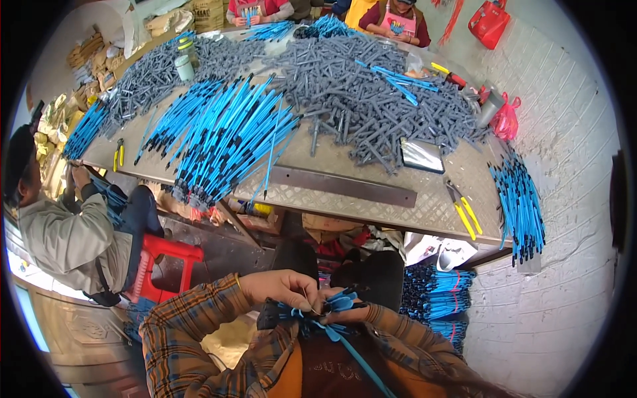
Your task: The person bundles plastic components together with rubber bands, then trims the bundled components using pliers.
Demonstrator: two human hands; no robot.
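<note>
Close to my body, at the lower middle, I have a small cluster of blue plastic strips with black ends. My left hand is closed in a pinch over the cluster, thumb and fingertips together. A thin light strand seems to show by the fingertips, too small to name. Partly covered by the strips, my right hand grips the cluster from the other side. One longer blue strip runs down across my dark apron.
Ahead, the table carries a heap of grey plastic plugs, piled blue strips, a dark metal bar and yellow-handled pliers. A seated co-worker and red stool are at left. Tied bundles lie below right.
</note>
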